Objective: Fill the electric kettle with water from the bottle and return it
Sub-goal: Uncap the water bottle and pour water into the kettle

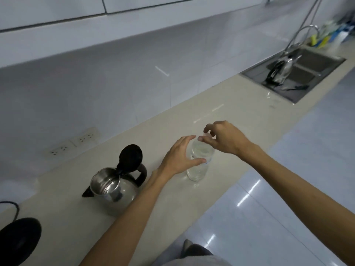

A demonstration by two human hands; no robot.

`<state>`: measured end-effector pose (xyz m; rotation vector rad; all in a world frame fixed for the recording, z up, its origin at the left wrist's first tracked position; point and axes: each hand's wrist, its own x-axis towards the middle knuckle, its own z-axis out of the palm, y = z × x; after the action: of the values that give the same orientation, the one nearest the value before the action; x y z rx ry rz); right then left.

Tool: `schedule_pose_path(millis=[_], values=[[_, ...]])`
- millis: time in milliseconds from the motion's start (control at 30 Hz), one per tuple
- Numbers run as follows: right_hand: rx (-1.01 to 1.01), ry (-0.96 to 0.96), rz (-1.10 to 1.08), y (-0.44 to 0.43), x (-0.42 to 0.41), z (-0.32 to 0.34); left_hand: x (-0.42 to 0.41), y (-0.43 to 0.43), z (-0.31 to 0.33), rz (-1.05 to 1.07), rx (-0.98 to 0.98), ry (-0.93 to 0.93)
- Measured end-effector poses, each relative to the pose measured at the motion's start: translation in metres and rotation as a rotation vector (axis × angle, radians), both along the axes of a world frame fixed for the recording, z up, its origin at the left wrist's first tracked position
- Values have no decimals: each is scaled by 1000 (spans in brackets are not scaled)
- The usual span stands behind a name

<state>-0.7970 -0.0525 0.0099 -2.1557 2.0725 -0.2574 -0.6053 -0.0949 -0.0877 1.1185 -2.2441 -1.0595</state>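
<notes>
Clear bottle [199, 162] upright in left hand [178, 160] fingers' grip, right hand [224, 139] fingers pinching its cap [207, 135].

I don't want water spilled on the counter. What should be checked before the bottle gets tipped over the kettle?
1. Kettle lid open: ok, the lid stands up.
2. Kettle off its base: ok, it sits on the counter beside the base.
3. Bottle steadied: ok, left hand wraps its body.
4. Cap removed: cannot tell, right hand fingers cover the top.
5. Bottle holds water: ok, it looks mostly full.
6. Kettle empty: cannot tell, only shiny inner wall shows.
</notes>
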Motion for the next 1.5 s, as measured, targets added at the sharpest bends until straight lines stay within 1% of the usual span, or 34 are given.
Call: schedule_pose_path(millis=[67, 200, 300, 367, 467, 533, 567, 633, 700, 767, 867, 933, 967, 1033, 1067, 1100, 1167, 1200, 1267, 1367, 1500], values=[[-17, 50, -18, 1, 1, -6, -15, -2, -8, 10, 29, 7], [-19, 105, -13, -8, 0, -8, -30, -3, -18, 46, 25, 107], [-3, 93, 77, -13, -4, -10, -32, -5, -21, 62, 19, 129], [24, 74, 184, -17, -10, -9, -32, -6, -22, 72, 26, 139], [108, 30, 373, -23, -20, 4, -30, -5, -23, 78, 31, 160], [163, -23, 444, -26, -23, 12, -29, -4, -24, 81, 31, 170], [163, -35, 433, -27, -23, 13, -30, -4, -25, 83, 32, 176], [147, -24, 311, -27, -20, 10, -31, -4, -25, 86, 34, 184], [117, 63, 209, -26, -15, 6, -32, -3, -25, 91, 28, 185], [108, 110, 250, -27, -12, 5, -32, -3, -25, 93, 21, 192], [136, 79, 405, -33, -14, 8, -32, -4, -24, 87, 34, 203], [123, -4, 468, -35, -23, 7, -31, -5, -25, 86, 41, 208], [92, -95, 449, -34, -30, 6, -31, -5, -25, 90, 44, 208], [7, -321, 290, -31, -47, -4, -30, -6, -25, 96, 48, 212], [-17, -394, 177, -28, -56, -14, -30, -6, -26, 95, 47, 219], [-13, -414, 63, -25, -64, -26, -30, -6, -26, 94, 47, 223], [74, -308, -106, -15, -75, -61, -31, -5, -28, 95, 48, 228], [146, -253, -156, -8, -76, -81, -31, -4, -28, 96, 47, 232], [309, -203, -197, 12, -70, -119, -32, -3, -30, 102, 48, 245], [478, -201, -182, 40, -50, -168, -32, -3, -33, 112, 47, 259], [594, -181, -67, 64, -22, -207, -31, -3, -36, 114, 68, 259]])
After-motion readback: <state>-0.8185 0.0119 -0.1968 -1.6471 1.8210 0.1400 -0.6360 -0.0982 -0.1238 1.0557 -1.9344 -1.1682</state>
